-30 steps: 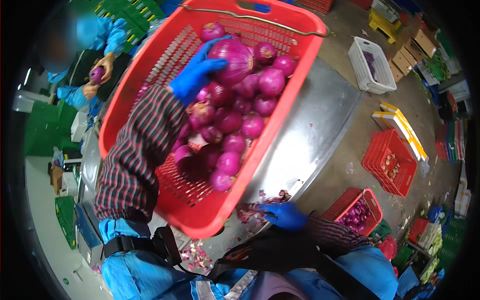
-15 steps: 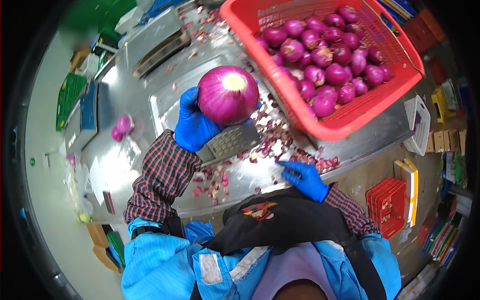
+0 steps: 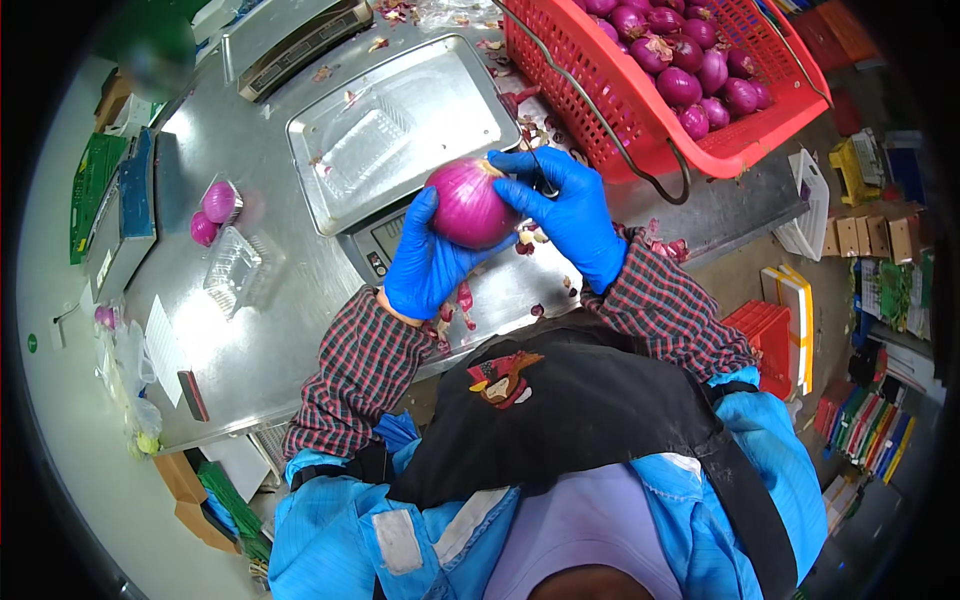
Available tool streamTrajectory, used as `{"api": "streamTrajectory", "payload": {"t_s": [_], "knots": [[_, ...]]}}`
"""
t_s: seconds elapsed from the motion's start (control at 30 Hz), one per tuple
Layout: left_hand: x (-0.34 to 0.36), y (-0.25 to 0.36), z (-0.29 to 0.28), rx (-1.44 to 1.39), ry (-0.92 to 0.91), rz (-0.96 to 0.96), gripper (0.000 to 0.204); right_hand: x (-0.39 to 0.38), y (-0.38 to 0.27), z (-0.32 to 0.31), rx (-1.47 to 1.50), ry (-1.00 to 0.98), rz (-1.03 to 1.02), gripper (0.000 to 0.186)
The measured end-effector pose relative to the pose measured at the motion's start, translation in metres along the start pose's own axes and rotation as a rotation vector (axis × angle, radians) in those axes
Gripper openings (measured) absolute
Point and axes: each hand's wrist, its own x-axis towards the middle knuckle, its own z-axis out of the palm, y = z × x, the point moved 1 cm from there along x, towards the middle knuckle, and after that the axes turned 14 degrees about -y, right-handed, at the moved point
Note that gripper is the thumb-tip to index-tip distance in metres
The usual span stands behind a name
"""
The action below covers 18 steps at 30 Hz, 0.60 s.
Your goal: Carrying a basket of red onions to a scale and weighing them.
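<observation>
A large peeled red onion (image 3: 468,208) sits in my left hand (image 3: 428,262), which is closed around its left and lower side. Its pale end points up and to the right. My right hand (image 3: 572,212) is closed, with thumb and forefinger against that pale end. A small dark, shiny object (image 3: 545,184) shows between the right-hand fingers; its kind is too hidden to make out. Both hands are in blue gloves, above the front edge of a weighing scale (image 3: 385,238). On its metal tray (image 3: 310,150) lies a clear plastic container (image 3: 365,135).
A red basket (image 3: 640,130) of red onions (image 3: 680,86) stands at the right, its wire handle (image 3: 600,110) hanging down the side. Onion skins litter the steel table (image 3: 270,370). Further left are a packed pair of onions (image 3: 217,205), an open clear container (image 3: 230,270) and another scale (image 3: 300,50).
My right hand has risen from the table edge to the onion's pale end. The onion has been lowered and turned in my left hand. The view has shifted, uncovering the scale tray.
</observation>
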Motion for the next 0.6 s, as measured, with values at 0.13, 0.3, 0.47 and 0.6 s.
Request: {"api": "streamTrajectory", "payload": {"t_s": [0.13, 0.3, 0.47, 0.6], "knots": [[0.002, 0.001, -0.003, 0.022, -0.01, -0.01, 0.068, -0.003, 0.011, -0.004, 0.031, 0.086, -0.05, 0.023], [-0.006, -0.002, -0.024, 0.102, 0.056, 0.05, 0.067, -0.001, 0.015, 0.0, 0.042, 0.098, -0.057, 0.023], [0.004, 0.023, 0.008, 0.826, 0.106, 0.118, 0.098, -0.002, 0.038, 0.001, 0.211, 0.109, 0.062, 0.016], [-0.008, 0.109, -0.032, 1.644, 0.328, 0.367, 0.095, -0.018, 0.038, -0.013, 0.155, 0.04, 0.111, 0.016]]}}
